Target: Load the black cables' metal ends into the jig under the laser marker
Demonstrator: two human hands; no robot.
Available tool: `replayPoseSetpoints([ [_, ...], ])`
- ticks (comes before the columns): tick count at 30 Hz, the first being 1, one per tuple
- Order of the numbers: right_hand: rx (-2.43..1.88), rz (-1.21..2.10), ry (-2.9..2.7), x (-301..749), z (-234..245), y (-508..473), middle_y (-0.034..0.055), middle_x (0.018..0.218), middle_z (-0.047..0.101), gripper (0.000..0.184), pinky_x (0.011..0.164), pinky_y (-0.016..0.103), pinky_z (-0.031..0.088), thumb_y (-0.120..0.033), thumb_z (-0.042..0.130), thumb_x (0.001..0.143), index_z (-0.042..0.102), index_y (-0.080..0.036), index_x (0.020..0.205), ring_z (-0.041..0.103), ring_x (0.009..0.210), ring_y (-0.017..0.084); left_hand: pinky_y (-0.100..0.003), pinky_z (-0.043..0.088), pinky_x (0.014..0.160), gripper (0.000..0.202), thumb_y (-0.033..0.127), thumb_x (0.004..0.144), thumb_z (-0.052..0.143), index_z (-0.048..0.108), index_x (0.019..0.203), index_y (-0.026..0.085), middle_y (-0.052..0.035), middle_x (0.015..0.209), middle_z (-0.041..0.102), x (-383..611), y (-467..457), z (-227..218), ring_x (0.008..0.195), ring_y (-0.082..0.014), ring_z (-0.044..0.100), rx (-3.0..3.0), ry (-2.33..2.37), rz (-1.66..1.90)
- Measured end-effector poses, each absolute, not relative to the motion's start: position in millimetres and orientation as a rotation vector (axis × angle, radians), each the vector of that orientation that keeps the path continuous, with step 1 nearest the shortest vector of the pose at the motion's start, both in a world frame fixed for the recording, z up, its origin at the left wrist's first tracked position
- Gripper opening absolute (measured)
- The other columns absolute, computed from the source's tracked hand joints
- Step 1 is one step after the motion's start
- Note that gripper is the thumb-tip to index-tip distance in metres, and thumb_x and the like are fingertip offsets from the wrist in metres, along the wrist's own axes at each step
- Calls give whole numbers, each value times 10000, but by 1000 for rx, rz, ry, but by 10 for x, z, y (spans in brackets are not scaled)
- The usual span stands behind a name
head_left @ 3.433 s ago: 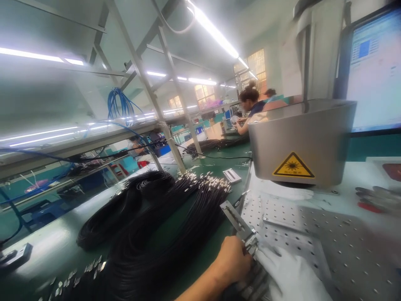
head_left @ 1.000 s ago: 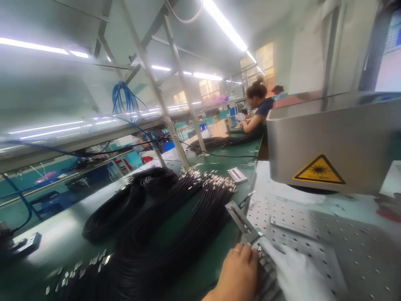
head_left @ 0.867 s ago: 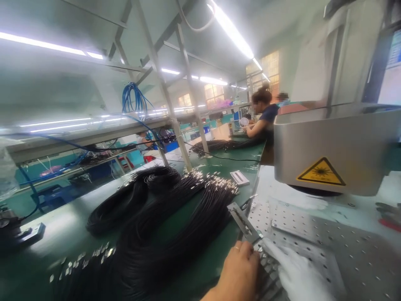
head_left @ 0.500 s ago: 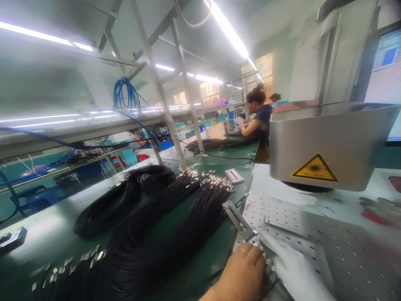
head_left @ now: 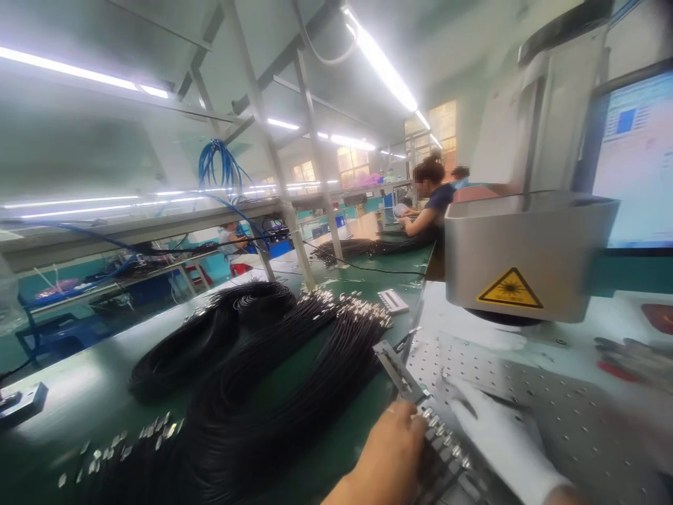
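Observation:
A long metal fixture [head_left: 402,372] lies slanted along the table edge, with a row of small silver connectors [head_left: 446,438] seated in it. The bare fingers of my left hand [head_left: 392,445] curl over its left side, closed on it; the fingertips are partly hidden. To the right of the connectors is my right hand [head_left: 499,438] in a white glove, its fingers stretched out and somewhat blurred. I see nothing held in it. Bundles of black cables [head_left: 252,379] with silver ends lie coiled to the left of the fixture.
A laser marking head [head_left: 518,252] with a yellow warning triangle overhangs a perforated metal plate [head_left: 557,407]. A monitor [head_left: 638,154] stands behind it. A pale slotted block [head_left: 393,301] and a metal block [head_left: 24,403] rest on the green table. Farther back sits a co-worker [head_left: 434,196].
My right hand has drawn slightly away from the connectors, exposing more of their row. My left hand has shifted a little left and down along the fixture. The camera view has turned slightly.

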State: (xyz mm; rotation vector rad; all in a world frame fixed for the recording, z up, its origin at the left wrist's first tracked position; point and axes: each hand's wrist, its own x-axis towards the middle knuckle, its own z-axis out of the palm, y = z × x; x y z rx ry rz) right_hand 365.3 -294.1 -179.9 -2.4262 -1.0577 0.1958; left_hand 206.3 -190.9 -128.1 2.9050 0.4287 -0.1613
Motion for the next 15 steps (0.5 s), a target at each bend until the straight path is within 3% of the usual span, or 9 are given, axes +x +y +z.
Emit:
replayPoseSetpoints([
  [4, -2511, 332, -1144, 3571, -1500, -2741, 70, 1035, 681, 291, 821, 309, 484, -310, 406, 1034, 680, -214, 1052, 646, 936, 219, -420, 517, 918, 254, 124, 901, 418, 655, 992, 119, -135, 1070, 646, 2093, -1882, -1348, 1044, -282, 589, 3042, 613, -152],
  [7, -2572, 362, -1180, 3547, -1565, -2569, 106, 988, 663, 272, 817, 364, 494, -364, 499, 1027, 664, -148, 1047, 641, 893, 236, -388, 499, 858, 238, 158, 902, 443, 677, 938, 131, -127, 959, 645, 2156, -1841, -1507, 975, -259, 580, 3074, 612, -75],
  [15, -2608, 468, -1215, 3622, -1793, -2478, 28, 909, 620, 318, 780, 354, 549, -464, 579, 1015, 631, -150, 1026, 613, 782, 161, -400, 480, 861, 329, 48, 782, 482, 691, 1030, 103, -168, 1010, 644, 2304, -1906, -1749, 1003, -287, 566, 3017, 757, -118],
])
